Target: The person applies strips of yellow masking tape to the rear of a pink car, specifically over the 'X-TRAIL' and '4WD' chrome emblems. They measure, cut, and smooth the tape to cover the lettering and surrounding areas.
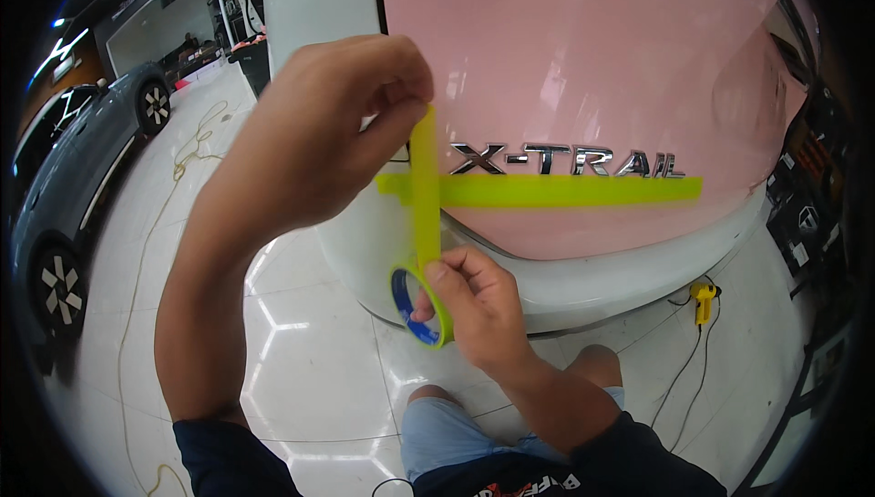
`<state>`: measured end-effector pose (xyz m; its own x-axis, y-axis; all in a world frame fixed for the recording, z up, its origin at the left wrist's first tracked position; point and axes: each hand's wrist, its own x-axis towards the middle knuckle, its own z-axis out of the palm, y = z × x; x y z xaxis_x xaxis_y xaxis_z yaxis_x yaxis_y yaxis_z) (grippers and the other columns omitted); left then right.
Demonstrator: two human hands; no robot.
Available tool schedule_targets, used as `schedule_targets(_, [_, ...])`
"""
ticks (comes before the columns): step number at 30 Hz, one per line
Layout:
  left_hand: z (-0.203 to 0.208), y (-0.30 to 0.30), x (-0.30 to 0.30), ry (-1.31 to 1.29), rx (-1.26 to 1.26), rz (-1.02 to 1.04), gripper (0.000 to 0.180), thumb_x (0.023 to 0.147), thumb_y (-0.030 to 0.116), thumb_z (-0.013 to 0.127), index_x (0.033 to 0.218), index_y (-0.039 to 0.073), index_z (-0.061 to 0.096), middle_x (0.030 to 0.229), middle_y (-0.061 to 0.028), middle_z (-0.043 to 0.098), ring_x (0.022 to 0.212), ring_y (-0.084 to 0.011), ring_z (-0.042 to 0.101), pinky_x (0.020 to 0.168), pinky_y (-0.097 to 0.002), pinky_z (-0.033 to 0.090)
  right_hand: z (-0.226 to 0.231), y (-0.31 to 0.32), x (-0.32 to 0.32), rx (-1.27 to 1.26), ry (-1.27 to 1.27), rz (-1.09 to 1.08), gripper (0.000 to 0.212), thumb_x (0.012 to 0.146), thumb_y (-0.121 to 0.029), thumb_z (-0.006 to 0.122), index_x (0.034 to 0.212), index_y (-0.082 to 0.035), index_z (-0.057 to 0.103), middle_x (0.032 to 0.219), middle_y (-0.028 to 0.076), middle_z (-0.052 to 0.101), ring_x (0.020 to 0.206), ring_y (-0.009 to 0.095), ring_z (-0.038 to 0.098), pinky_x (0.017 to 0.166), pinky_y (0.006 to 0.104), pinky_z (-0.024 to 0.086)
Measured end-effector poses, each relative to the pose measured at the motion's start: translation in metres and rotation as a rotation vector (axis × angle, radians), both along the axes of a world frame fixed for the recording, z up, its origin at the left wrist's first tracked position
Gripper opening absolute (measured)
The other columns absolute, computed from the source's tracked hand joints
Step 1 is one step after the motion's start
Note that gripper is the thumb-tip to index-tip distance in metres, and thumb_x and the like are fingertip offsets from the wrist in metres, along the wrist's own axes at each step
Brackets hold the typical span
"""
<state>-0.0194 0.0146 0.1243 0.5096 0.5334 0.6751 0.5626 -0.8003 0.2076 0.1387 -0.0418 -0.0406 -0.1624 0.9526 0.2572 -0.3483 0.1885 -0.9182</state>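
Observation:
My left hand (351, 119) is raised and pinches the free end of a yellow-green tape strip (425, 187). The strip runs straight down to a roll of masking tape (397, 301) with a blue core. Around the roll's right side, my right hand (476, 301) grips it, with a fingertip showing inside the ring. Behind the strip, another yellow-green tape band (565, 192) lies stuck across the pink car panel (565, 60), just below chrome raised lettering (592, 162). The band's left end reaches past the panel edge onto the white bodywork.
A pale bumper (638, 283) curves below the panel. On the tiled floor at right lies a yellow corded device (702, 301). A dark grey car (77, 160) stands at the left, beside a long pale cord (146, 287). Dark boxes (807, 224) line the right side.

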Motion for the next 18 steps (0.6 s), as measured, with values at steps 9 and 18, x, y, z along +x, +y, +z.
schedule_targets(9, [-0.006,0.017,0.012,0.114,0.145,0.052,0.005,0.092,0.002,0.063,0.093,-0.003,0.062,0.085,-0.0145,0.063,0.074,-0.027,0.065,0.069,-0.0349,0.053,-0.002,0.009,-0.005,-0.063,0.085,-0.036,0.02,0.104,-0.016,0.057,0.1,0.003,0.06,0.074,0.006,0.063,0.063,0.009,0.059,0.06,0.024,0.05])
schedule_targets(18, [-0.019,0.017,0.015,0.108,0.257,0.107,0.002,0.091,0.0,0.064,0.093,0.0,0.063,0.092,-0.013,0.064,0.075,-0.0272,0.066,0.068,-0.0356,0.053,-0.003,0.006,-0.006,-0.081,0.15,-0.023,0.019,0.105,-0.015,0.056,0.099,0.003,0.058,0.072,0.006,0.061,0.062,0.009,0.055,0.06,0.0246,0.048])
